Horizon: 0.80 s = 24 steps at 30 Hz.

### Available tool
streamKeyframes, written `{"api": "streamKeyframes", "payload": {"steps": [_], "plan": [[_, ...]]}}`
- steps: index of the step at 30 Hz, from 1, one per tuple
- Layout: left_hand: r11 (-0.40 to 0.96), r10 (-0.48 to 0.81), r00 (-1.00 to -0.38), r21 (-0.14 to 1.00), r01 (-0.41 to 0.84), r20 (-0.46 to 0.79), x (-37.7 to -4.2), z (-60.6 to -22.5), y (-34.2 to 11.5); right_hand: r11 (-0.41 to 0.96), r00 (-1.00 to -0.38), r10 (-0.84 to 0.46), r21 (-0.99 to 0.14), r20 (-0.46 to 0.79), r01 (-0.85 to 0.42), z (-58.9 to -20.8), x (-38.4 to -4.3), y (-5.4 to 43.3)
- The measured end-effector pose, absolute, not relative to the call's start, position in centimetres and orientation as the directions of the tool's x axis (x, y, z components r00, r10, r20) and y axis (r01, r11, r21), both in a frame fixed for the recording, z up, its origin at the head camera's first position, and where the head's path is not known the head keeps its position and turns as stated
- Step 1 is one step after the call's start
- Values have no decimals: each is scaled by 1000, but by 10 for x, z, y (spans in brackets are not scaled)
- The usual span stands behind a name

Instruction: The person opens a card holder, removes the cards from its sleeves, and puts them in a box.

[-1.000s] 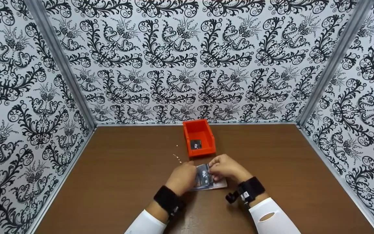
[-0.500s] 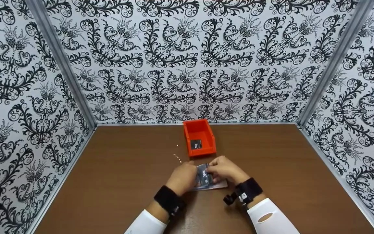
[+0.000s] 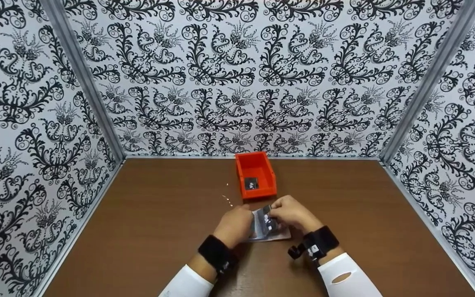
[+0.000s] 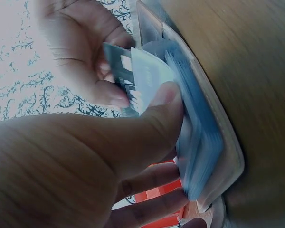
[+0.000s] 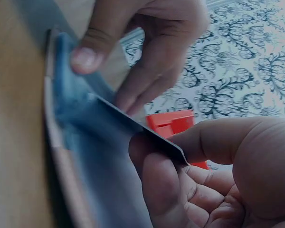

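An open card holder with pale covers and a stack of clear plastic sleeves lies on the table. My left hand holds the sleeves, its thumb pressing on one in the left wrist view. My right hand pinches a dark card with white print between thumb and fingers. The card stands tilted up at the sleeves, its inner end against or inside one; I cannot tell how far in it sits. My fingers cover part of the card in the head view.
Just beyond the hands stands an orange-red bin with a dark card in it. Small bright specks lie on the brown table left of the bin. Patterned walls enclose the table at the back and sides.
The dark card, earlier lying flatter over the sleeves, has tilted and shifted right with my right fingers, showing more clear plastic on its left. My left hand stays nearly in place.
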<state>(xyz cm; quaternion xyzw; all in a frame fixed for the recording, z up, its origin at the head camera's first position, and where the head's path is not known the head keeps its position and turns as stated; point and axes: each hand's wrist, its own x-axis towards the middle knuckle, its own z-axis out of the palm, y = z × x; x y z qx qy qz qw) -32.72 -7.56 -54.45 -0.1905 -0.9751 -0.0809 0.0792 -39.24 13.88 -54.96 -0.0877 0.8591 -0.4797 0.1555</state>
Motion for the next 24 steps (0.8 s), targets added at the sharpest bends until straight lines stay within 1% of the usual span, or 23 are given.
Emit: {"api": "streamKeyframes", "payload": {"steps": [5, 8, 13, 15, 21, 24], "plan": [[919, 354, -920, 122, 375, 167, -328, -545, -75, 587, -950, -259, -810, -174, -12, -538, -392, 148], [921, 352, -923, 120, 372, 155, -329, -547, -75, 588, -961, -235, -809, -149, -18, -533, -394, 152], [911, 362, -919, 150, 384, 155, -328, -547, -77, 593, -978, -174, -805, -112, -13, -522, -400, 149], [907, 369, -914, 151, 393, 167, -328, -547, -78, 599, -983, -153, -801, -101, -10, -515, -405, 144], [901, 388, -898, 122, 417, 209, -328, -546, -81, 656, -991, -132, -751, -14, -76, -491, -428, 125], [898, 387, -899, 136, 418, 204, -329, -546, -79, 660, -992, -126, -746, 0, -84, -480, -442, 116]]}}
